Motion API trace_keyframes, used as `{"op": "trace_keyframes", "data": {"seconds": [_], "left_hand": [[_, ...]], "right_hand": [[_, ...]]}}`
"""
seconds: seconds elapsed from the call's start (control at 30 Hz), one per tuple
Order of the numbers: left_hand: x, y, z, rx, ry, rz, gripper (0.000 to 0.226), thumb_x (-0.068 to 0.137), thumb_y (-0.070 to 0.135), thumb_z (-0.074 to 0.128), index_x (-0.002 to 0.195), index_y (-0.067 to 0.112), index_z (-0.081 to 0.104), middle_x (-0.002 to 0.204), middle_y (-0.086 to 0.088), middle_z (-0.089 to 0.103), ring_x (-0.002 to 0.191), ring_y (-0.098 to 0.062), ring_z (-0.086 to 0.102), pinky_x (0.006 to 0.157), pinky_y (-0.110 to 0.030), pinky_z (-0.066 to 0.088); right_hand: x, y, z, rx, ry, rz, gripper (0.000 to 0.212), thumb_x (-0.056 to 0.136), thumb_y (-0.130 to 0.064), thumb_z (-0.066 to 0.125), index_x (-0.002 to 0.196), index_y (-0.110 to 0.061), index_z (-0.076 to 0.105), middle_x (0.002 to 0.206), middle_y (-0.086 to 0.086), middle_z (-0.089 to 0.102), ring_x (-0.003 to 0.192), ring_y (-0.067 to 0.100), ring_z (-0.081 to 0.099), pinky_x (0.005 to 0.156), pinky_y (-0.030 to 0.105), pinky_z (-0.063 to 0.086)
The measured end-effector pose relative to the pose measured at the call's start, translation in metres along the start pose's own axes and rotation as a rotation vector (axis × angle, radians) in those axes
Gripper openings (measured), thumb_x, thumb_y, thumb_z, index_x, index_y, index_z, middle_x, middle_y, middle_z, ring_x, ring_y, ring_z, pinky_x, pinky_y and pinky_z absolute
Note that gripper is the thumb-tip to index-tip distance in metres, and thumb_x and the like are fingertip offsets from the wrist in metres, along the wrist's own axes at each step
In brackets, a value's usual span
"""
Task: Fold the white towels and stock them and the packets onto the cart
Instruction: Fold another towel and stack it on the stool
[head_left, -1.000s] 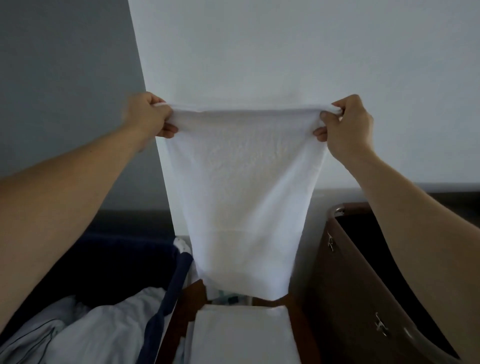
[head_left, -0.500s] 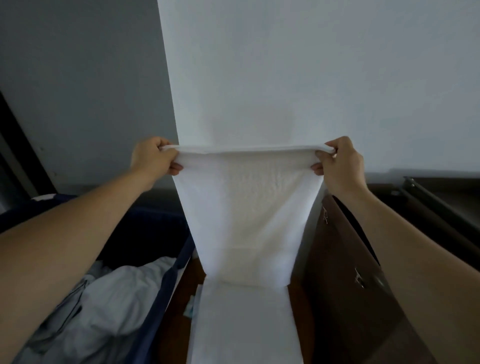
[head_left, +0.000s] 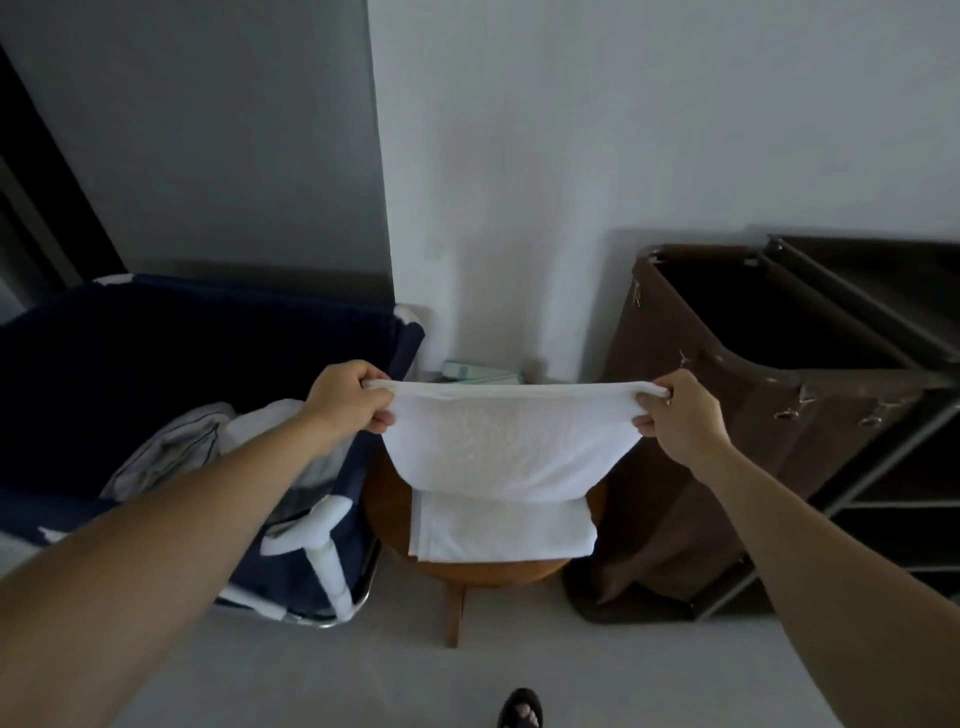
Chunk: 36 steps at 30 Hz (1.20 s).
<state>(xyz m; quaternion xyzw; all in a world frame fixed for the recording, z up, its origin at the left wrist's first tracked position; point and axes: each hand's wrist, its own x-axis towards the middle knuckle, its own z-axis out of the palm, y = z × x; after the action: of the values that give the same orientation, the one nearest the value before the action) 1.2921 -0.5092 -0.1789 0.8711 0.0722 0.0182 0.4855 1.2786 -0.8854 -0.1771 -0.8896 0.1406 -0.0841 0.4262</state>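
At the bottom edge of the view, a sandalled foot (head_left: 521, 711) stands on the pale floor (head_left: 597, 665). Both bare forearms enter from the lower corners and extend forward and inward, roughly level with each other.

The left hand (head_left: 347, 399) is held knuckles-up; its fingers (head_left: 382, 420) are curled and pinch the left top corner of the white towel (head_left: 506, 441) against the thumb. The right hand (head_left: 683, 415) mirrors this pose; its fingers (head_left: 647, 427) pinch the right top corner. The top edge of the towel is stretched taut between the two hands. The body of the towel hangs down from them, and its lower portion lies folded flat on the round wooden tabletop (head_left: 493, 571).

The tabletop stands on a wooden leg (head_left: 453, 613) between two containers. To the left, just beside it, is a dark blue laundry bin (head_left: 156, 353) holding crumpled white linen (head_left: 208, 441). To the right is a brown bag (head_left: 727, 441) with an open top, mounted on the metal-framed cart (head_left: 883, 493), whose shelves are visible at the far right.

Beyond the towel, at the rear of the tabletop, the packets (head_left: 478, 371) are partly hidden by the towel's top edge. Behind everything is a white wall (head_left: 623, 130).
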Motion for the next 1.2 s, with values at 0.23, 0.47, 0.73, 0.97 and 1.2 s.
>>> {"op": "trace_keyframes", "data": {"seconds": [0.23, 0.47, 0.73, 0.97, 1.2], "left_hand": [[-0.052, -0.034, -0.004, 0.079, -0.221, -0.088, 0.015, 0.087, 0.0, 0.058, 0.098, 0.009, 0.063, 0.079, -0.016, 0.071, 0.067, -0.025, 0.073, 0.064, -0.035, 0.061], [-0.053, -0.039, 0.002, 0.236, -0.601, -0.201, 0.016, 0.083, 0.0, 0.056, 0.095, 0.004, 0.065, 0.071, -0.017, 0.066, 0.057, -0.024, 0.066, 0.054, -0.032, 0.052], [0.065, -0.02, 0.036, 0.264, -0.692, -0.285, 0.007, 0.078, 0.0, 0.055, 0.082, 0.003, 0.059, 0.054, -0.006, 0.045, 0.045, -0.014, 0.038, 0.044, -0.024, 0.029], [0.232, -0.044, 0.107, 0.428, -0.374, -0.291, 0.016, 0.082, 0.002, 0.054, 0.068, 0.01, 0.051, 0.078, -0.003, 0.052, 0.07, -0.016, 0.05, 0.062, -0.022, 0.039], [0.325, -0.106, 0.185, 0.287, -0.199, -0.354, 0.01, 0.094, 0.013, 0.057, 0.103, 0.01, 0.056, 0.097, -0.006, 0.058, 0.082, -0.018, 0.056, 0.063, -0.027, 0.043]], "right_hand": [[-0.055, 0.031, -0.007, -0.136, -0.201, 0.054, 0.012, 0.095, -0.013, 0.062, 0.105, -0.009, 0.055, 0.099, 0.014, 0.065, 0.082, 0.034, 0.071, 0.069, 0.038, 0.06], [-0.045, 0.041, -0.019, -0.23, -0.376, 0.088, 0.007, 0.096, -0.012, 0.061, 0.099, -0.008, 0.056, 0.07, 0.016, 0.073, 0.062, 0.03, 0.072, 0.077, 0.045, 0.061], [0.067, 0.044, 0.02, -0.313, -0.327, 0.075, 0.009, 0.096, -0.02, 0.061, 0.092, -0.013, 0.056, 0.073, 0.012, 0.07, 0.055, 0.019, 0.061, 0.056, 0.028, 0.046], [0.196, 0.069, 0.093, -0.106, -0.371, 0.233, 0.015, 0.095, -0.018, 0.066, 0.083, -0.017, 0.057, 0.089, 0.006, 0.061, 0.083, 0.022, 0.059, 0.08, 0.041, 0.047], [0.292, 0.12, 0.183, 0.039, -0.351, 0.487, 0.009, 0.096, -0.017, 0.064, 0.096, -0.009, 0.059, 0.101, 0.012, 0.061, 0.082, 0.022, 0.059, 0.07, 0.033, 0.048]]}}
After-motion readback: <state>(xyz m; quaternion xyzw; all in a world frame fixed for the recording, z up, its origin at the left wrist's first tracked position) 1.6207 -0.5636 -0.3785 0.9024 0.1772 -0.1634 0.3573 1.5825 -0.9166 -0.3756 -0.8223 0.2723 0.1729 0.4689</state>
